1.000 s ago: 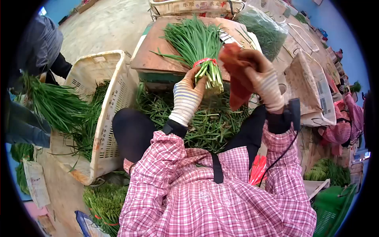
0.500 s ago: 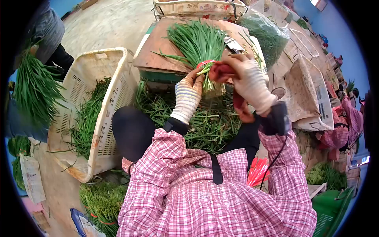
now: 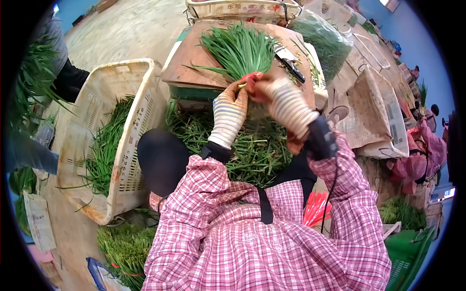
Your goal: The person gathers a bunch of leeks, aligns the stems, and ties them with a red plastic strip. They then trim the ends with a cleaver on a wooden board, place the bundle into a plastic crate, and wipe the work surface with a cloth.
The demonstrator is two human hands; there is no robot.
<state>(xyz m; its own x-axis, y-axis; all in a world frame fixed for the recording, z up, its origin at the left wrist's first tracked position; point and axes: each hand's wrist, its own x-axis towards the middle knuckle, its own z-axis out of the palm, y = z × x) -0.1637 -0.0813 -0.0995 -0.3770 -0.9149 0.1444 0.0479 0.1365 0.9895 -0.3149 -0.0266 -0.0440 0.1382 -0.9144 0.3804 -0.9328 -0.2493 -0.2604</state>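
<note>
The bundle of chives [image 3: 240, 48] lies with its leaves fanned out across the brown table [image 3: 194, 68], stalk end pointing back toward the person. Both gloved hands meet at that end, just at the red band [image 3: 250, 76]. The left hand [image 3: 232, 109] is curled shut round the stalks from the left side. The right hand [image 3: 284, 102] is folded closed over the stalks from the right, touching the left hand's fingers (the cut ends themselves are hidden beneath the two gloves). A black-handled knife [image 3: 290, 63] rests on the table just right of the leaves. Loose green trimmings [image 3: 252, 145] lie heaped below the hands, and a white plastic basket [image 3: 131, 121] with more greens stands tilted to the left.
</note>
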